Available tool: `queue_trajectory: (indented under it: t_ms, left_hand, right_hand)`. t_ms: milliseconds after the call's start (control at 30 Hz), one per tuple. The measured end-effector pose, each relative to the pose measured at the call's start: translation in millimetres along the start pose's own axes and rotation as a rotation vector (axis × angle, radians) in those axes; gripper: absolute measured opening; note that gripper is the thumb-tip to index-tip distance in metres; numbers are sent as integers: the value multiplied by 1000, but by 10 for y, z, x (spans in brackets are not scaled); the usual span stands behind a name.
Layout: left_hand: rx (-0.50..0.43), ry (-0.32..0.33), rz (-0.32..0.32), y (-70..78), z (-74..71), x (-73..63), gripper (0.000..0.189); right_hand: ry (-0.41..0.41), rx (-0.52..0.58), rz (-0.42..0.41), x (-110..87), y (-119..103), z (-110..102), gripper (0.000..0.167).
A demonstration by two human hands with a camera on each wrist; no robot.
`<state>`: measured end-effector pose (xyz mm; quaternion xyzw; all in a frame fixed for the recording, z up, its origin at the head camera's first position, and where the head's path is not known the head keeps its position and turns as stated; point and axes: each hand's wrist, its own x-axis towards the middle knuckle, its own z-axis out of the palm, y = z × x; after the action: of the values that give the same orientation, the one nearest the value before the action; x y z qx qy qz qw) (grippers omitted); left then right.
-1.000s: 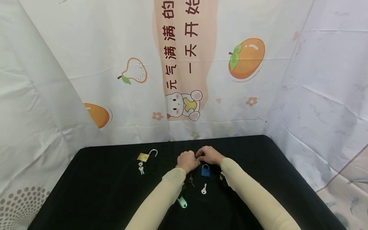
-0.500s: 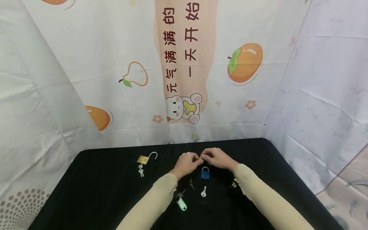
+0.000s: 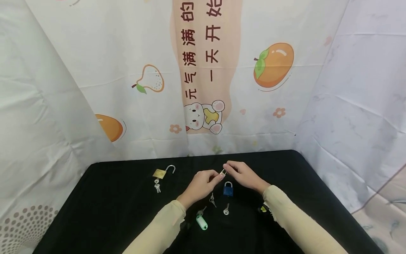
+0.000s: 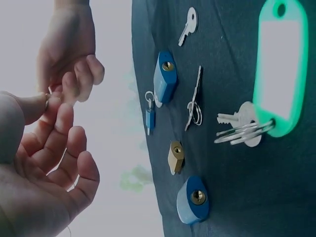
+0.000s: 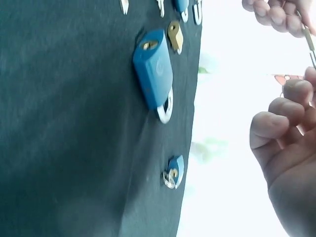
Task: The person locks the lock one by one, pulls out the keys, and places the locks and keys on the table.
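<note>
A small brass padlock (image 3: pixel 223 172) is held up between my two hands above the black table. My left hand (image 3: pixel 202 183) pinches its body between thumb and forefinger. The fingertips of my right hand (image 3: pixel 245 173) pinch it at the shackle. In the right wrist view, the thin edge of the padlock (image 5: pixel 308 38) shows near the frame's border, partly covered by fingers. Just below the hands, a blue padlock (image 3: pixel 228 191) lies on the cloth. Nearer to me are a single silver key (image 3: pixel 226 210) and a small ring of keys (image 3: pixel 212 200).
A green key tag (image 3: pixel 202 223) with keys lies by my left sleeve. Farther left, a brass padlock (image 3: pixel 159 174) has its shackle open and keys attached. Beside my right sleeve is a small yellow-and-dark item (image 3: pixel 263 209), partly hidden. A printed curtain (image 3: pixel 152 116) hangs behind the table.
My hands, close together and covering the small item a second ago, have drawn slightly apart. The brass padlock now shows between them. Both forearms have spread outward; the table items stay put.
</note>
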<state>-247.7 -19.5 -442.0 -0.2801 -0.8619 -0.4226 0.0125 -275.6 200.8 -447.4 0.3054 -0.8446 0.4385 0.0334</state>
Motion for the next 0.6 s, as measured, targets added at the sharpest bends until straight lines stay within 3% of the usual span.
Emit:
queue_trajectory:
  t_ms: [267,433,600]
  left_hand:
    - [-108,60,-37,54,-40,-36,29]
    - [-158,54,-44,78,-65,-34,30]
    - [-172,44,-65,75,-58,-45,30]
  right_hand:
    - [42,56,-11,24,-216,50,29]
    - [51,100,-18,17,-432,18,29]
    - [68,128,-42,3,-456,45,30]
